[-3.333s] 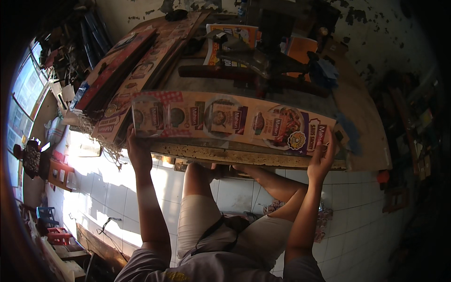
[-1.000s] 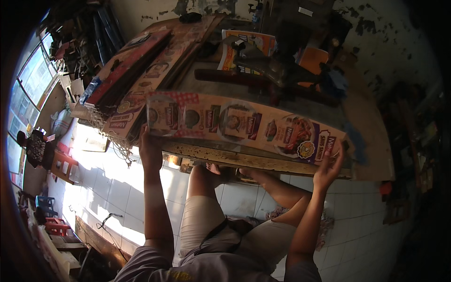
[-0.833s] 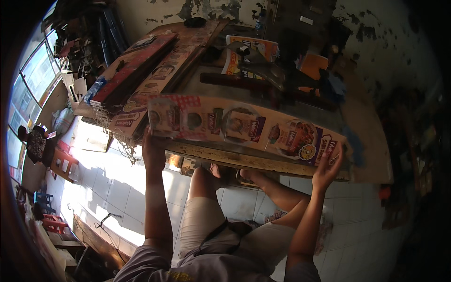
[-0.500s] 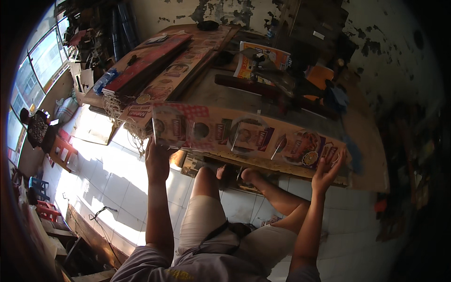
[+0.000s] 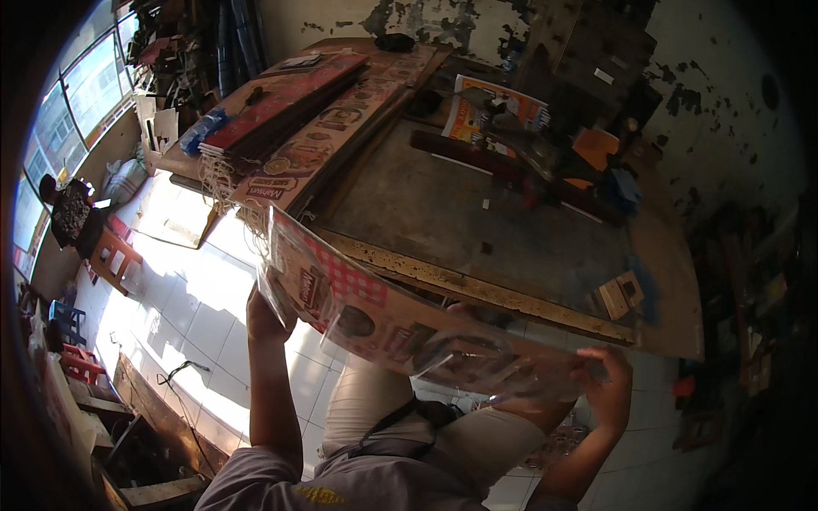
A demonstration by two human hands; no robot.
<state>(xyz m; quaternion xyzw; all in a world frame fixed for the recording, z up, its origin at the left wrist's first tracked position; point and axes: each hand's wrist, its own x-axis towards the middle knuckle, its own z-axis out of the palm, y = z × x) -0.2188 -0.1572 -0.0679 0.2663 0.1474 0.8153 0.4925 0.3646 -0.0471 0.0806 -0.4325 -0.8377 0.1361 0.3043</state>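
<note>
Between my hands hangs a long, glossy printed strip (image 5: 396, 334) with food pictures and a red checked patch. It bows downward over my lap, in front of the worktable's near edge. My left hand (image 5: 270, 313) is closed on its left end, with the fingers partly hidden behind the sheet. At the other end, my right hand (image 5: 608, 383) grips the strip with bent fingers. A similar printed strip (image 5: 294, 156) lies on the left part of the worktable (image 5: 400, 204), beside a stack of long red strips (image 5: 285, 100) with pale strings dangling from its near end.
A small wooden block (image 5: 619, 295) rests near the table's front right corner. Farther back lie a dark red bar (image 5: 477, 162), a colourful printed sheet (image 5: 464, 111) and an orange piece (image 5: 594, 148). An orange stool (image 5: 113, 255) stands left on the tiled floor.
The strip has come down and toward me, off the table's front edge, and sags more. My right hand has lowered with its end; my left hand dropped slightly. The wooden block now shows.
</note>
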